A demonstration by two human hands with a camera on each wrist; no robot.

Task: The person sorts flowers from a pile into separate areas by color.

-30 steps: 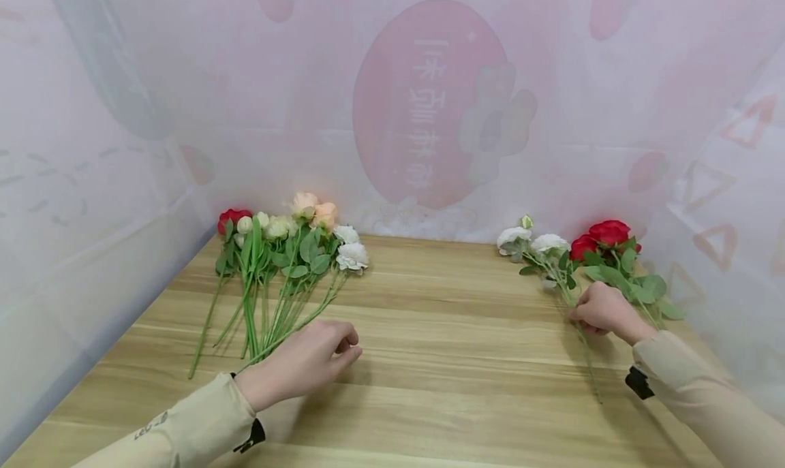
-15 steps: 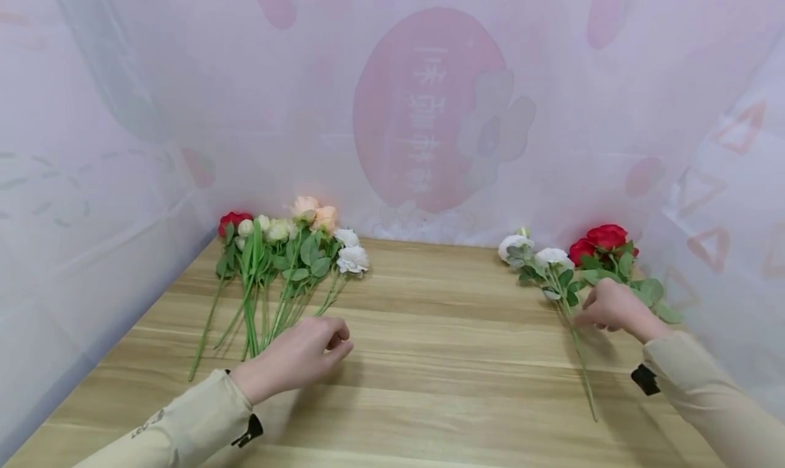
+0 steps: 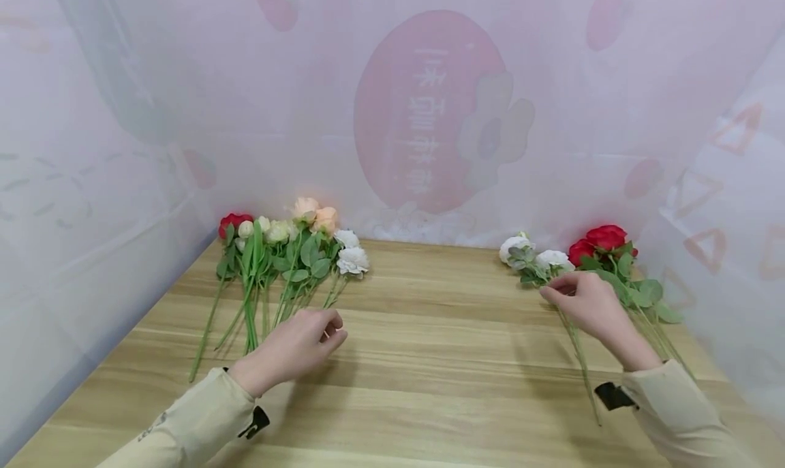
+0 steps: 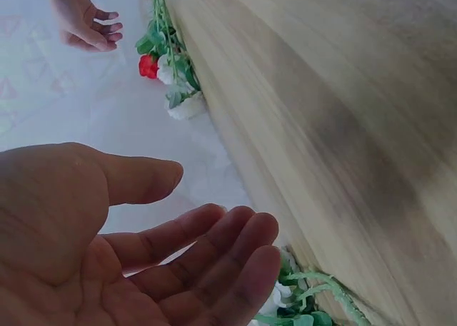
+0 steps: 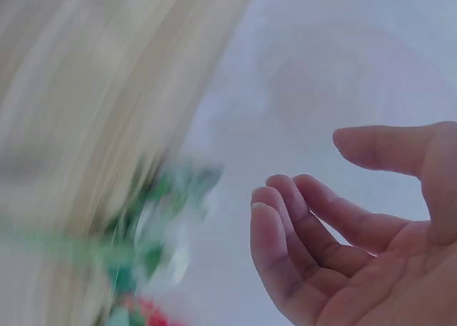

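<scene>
On the right of the head view lies a white artificial flower stem with two blooms (image 3: 554,260), its long green stalk running toward the front. My right hand (image 3: 591,304) hovers over that stalk, and in the right wrist view its fingers are relaxed with a gap to the thumb and nothing held. Red roses (image 3: 606,238) lie just beyond it, their stalks partly behind the hand. My left hand (image 3: 294,349) hangs above the table in front of the left bunch, fingers loosely bent and holding nothing. White flowers (image 3: 352,260) of that bunch are nearest to it.
The left bunch also has a red rose (image 3: 235,224), pale green blooms (image 3: 279,231) and peach roses (image 3: 324,218), stalks toward the front. The wooden table (image 3: 429,318) meets a printed cloth wall (image 3: 294,100) at the back, with cloth at both sides.
My right hand has let go of the white flower stem and moved up and left over it. The stem has settled on the table. My left hand has shifted slightly left.
</scene>
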